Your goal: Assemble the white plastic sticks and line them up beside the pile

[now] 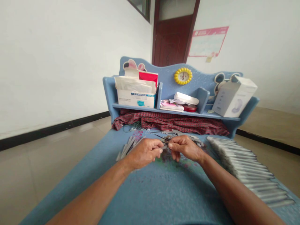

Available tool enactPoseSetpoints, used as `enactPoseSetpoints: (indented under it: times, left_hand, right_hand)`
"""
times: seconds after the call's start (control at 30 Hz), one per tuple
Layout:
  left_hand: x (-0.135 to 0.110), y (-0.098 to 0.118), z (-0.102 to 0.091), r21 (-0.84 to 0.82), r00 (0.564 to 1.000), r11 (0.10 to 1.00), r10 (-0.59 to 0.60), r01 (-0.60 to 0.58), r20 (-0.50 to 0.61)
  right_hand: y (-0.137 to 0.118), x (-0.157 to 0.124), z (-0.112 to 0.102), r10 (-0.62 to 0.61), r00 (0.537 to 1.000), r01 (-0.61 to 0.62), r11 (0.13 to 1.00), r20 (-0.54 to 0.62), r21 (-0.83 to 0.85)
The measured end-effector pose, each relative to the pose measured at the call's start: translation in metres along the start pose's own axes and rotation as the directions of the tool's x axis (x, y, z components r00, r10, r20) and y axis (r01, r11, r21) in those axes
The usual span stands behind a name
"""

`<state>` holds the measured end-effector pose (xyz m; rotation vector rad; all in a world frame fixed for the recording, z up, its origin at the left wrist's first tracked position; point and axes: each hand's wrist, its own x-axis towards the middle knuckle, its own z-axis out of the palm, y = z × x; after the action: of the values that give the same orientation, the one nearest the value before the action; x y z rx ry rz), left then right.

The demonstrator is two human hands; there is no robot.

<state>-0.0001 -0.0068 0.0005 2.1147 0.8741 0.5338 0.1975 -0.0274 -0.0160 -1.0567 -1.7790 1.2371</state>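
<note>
My left hand [146, 151] is closed in a pinch above the middle of the blue desk [150, 193]. Close beside it, my right hand [185, 147] is pinched too, its fingertips facing the left ones. A thin, small piece [165, 146] shows between the two sets of fingertips, too blurred to name. Just behind the hands, slender dark sticks [161, 137] lie near a loose pile of grey-white slim pieces [194, 139]. Left of my left hand are several pale, flat strips [127, 147].
Along the right side lies a row of slim grey-white rods [255, 172] with dark, fuzzy-looking ends. A checked red cloth [178, 122] is bunched under the shelf [145, 108]. The shelf carries a mask box [136, 98], a red tin [189, 108] and a white carton [234, 97].
</note>
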Motion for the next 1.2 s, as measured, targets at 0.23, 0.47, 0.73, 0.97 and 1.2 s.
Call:
enactPoseSetpoints:
  times: [0.23, 0.47, 0.73, 0.97, 1.2]
  left_hand:
    - [-0.002, 0.006, -0.001, 0.349, 0.981, 0.927, 0.174, -0.135, -0.081]
    - [-0.001, 0.001, -0.002, 0.277, 0.991, 0.956, 0.119, -0.098, -0.058]
    - [0.004, -0.012, -0.007, -0.098, 0.998, 0.995, -0.008, 0.014, 0.06]
    - [0.005, -0.014, -0.015, -0.168, 0.998, 0.984, -0.056, 0.059, 0.023]
    - [0.009, -0.011, -0.018, -0.101, 0.997, 0.993, -0.064, 0.059, -0.045]
  right_hand:
    - [0.002, 0.002, 0.005, 0.037, 0.999, -0.034, 0.997, -0.037, 0.069]
    - [0.005, 0.004, 0.007, 0.014, 0.999, -0.008, 0.994, -0.05, 0.113]
    - [0.004, 0.003, -0.001, -0.083, 0.996, 0.085, 0.993, -0.022, 0.086]
    - [0.008, 0.006, -0.005, -0.031, 0.993, 0.026, 0.999, -0.112, -0.043]
    - [-0.003, 0.024, 0.021, 0.034, 0.998, -0.068, 0.423, -0.059, -0.904]
